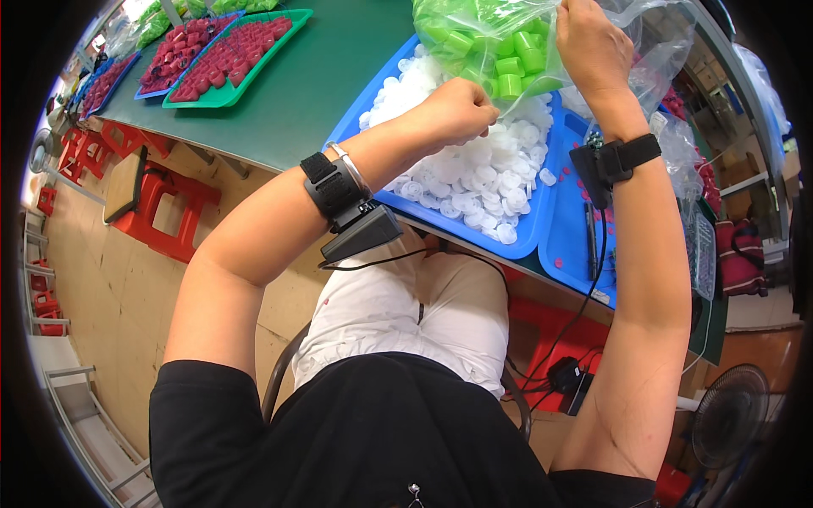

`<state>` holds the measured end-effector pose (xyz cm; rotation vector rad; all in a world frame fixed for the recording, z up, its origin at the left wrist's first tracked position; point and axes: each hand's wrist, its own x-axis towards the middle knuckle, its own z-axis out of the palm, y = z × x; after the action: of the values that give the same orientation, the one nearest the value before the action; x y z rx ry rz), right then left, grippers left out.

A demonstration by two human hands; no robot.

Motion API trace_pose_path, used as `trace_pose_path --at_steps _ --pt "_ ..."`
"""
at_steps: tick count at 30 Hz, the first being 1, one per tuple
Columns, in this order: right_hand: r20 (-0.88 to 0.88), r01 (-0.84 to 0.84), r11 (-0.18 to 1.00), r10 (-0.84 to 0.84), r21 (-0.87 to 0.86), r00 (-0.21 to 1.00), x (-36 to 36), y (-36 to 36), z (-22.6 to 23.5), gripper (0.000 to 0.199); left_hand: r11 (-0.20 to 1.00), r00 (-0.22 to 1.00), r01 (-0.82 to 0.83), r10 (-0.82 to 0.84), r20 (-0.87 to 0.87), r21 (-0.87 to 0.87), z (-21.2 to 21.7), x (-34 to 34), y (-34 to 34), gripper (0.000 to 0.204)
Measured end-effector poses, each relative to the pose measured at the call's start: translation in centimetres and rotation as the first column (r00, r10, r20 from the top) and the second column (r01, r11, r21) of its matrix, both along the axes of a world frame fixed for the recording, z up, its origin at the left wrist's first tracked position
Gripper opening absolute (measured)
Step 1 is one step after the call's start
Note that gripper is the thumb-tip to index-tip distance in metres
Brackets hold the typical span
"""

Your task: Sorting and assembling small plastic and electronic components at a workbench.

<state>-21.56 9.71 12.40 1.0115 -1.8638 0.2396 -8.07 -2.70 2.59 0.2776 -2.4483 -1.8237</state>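
A clear plastic bag (508, 42) full of green caps (500, 55) hangs over the far end of a blue tray (525, 241), and both hands grip it. The left hand (461, 110) is closed into a fist at the bag's near edge, its fingers clenched on the plastic just above the tray's contents. The right hand (593, 46) is higher, past the tray's far right corner, its fingers pinched shut on the bag's upper film.

The blue tray rests on a green counter (322, 76) and holds a heap of white round caps (483, 178), piled thickest under the bag and thinning toward the tray's near rim. Touching the tray's right side lies a second blue tray (572, 245) with a few small red pieces scattered in it.

Each wrist wears a black strap; the left wrist's carries a black boxy device (360, 233) that hangs beside the blue tray's near left corner, with a thin cable trailing from it.

Well to the left of the blue tray, at the counter's far side, a green tray (224, 95) holds dark red caps (229, 51) in rows. Left of the tray and below the counter's edge, red stools (165, 212) stand on the floor.
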Motion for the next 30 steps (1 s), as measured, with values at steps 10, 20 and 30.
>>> trace_pose_path --at_steps 10,20,30 --pt "0.112 -0.187 0.982 0.190 -0.035 0.975 1.9 3.9 4.0 0.010 0.874 0.867 -0.131 -0.128 -0.482 -0.468 0.1 2.4 1.4 0.017" --pt "0.371 0.022 0.998 0.000 -0.054 0.929 -9.6 7.3 2.6 0.050 0.524 0.838 -0.239 -0.314 -0.446 -0.817 -2.3 2.2 1.2 0.040" --pt "0.716 -0.052 0.996 -0.011 0.066 0.698 -6.0 14.8 -3.5 0.034 0.564 0.893 -0.130 -0.292 -0.344 -0.816 -3.1 3.3 1.0 0.041"
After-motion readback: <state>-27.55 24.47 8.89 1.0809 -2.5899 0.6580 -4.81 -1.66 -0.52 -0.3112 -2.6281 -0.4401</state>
